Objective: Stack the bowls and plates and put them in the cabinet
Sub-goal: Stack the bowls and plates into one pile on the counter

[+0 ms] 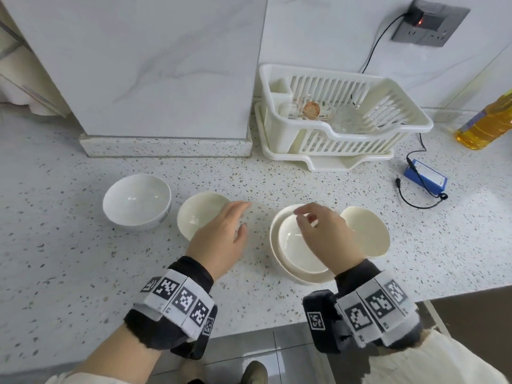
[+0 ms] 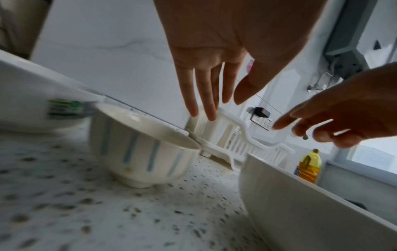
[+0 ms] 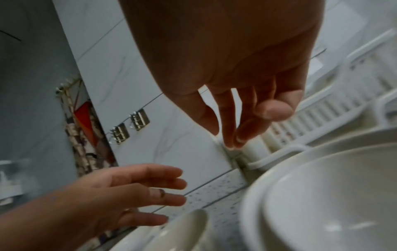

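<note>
Several pieces of crockery sit on the speckled counter (image 1: 83, 259). A large white bowl (image 1: 136, 202) stands at the left. Beside it is a cream bowl with blue stripes (image 1: 196, 214) (image 2: 146, 152), partly hidden by my left hand (image 1: 235, 217) (image 2: 214, 95), which hovers over its right rim with straight fingers and holds nothing. To the right, a small cream bowl (image 1: 296, 250) nests inside a wider one (image 1: 277, 259) (image 3: 333, 195). My right hand (image 1: 304, 216) (image 3: 242, 122) hangs above this stack, fingers loosely curled and empty. Another cream dish (image 1: 368, 231) lies just right of the stack.
A white dish rack (image 1: 332, 112) holding glassware stands at the back, against a marble column (image 1: 166, 79). An oil bottle (image 1: 487, 123) and a blue battery pack with a black cable (image 1: 425, 177) lie to the right. The counter's front edge (image 1: 249, 328) is near my wrists.
</note>
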The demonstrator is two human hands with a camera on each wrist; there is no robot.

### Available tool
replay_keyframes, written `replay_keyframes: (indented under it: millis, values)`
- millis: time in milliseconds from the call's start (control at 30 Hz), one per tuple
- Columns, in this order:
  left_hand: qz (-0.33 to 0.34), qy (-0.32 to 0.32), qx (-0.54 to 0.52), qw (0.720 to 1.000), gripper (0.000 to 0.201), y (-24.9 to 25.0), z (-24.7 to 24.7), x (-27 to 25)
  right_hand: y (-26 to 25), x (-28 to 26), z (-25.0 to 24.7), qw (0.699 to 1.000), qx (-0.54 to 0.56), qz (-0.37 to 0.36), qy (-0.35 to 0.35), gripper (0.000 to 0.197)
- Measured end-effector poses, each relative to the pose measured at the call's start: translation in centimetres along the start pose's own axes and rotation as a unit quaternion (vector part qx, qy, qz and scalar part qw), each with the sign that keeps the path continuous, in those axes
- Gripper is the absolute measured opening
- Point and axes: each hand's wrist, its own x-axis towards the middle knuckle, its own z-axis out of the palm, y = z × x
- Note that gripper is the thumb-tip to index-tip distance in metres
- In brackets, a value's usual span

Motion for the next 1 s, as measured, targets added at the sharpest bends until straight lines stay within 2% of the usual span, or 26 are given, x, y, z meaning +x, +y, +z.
replay_keyframes:
  millis: [200,333,400,533,666,766,866,1000]
  values:
    - [-0.082,0.100,0.012,0.991,0.044,-6.9,-4.7,-2.3,-8.9,1.1,6.8,0.989,0.101,-0.052,-0.095,0.028]
    - [-0.212,0.144,0.062,0.965,0.049,-12.0,-7.9,-3.1,-13.7,2.0,10.9,0.981,0.100,-0.079,-0.145,0.037]
    - [-0.275,0.116,0.051,0.953,0.049,-13.8,-9.1,-2.9,-15.4,2.7,12.5,0.981,0.084,-0.068,-0.161,0.045]
    - [-0.352,-0.004,0.005,0.936,0.044,-16.6,-9.7,-1.6,-16.8,4.2,15.1,0.977,0.093,-0.028,-0.192,0.056]
    - [-0.370,-0.020,-0.141,0.918,0.041,-17.8,-9.5,-0.4,-16.8,5.4,16.2,0.978,0.065,-0.017,-0.198,0.054]
    - [-0.367,-0.018,-0.166,0.915,0.043,-18.0,-9.7,-0.2,-17.0,5.7,16.2,0.976,0.068,-0.019,-0.205,0.049]
    - [-0.338,-0.003,-0.182,0.923,0.039,-17.3,-10.5,-0.4,-17.1,5.9,15.8,0.971,0.135,-0.004,-0.197,0.048]
    - [-0.266,0.017,-0.183,0.946,0.033,-14.7,-12.2,0.3,-16.5,5.9,13.4,0.947,0.249,0.032,-0.199,0.040]
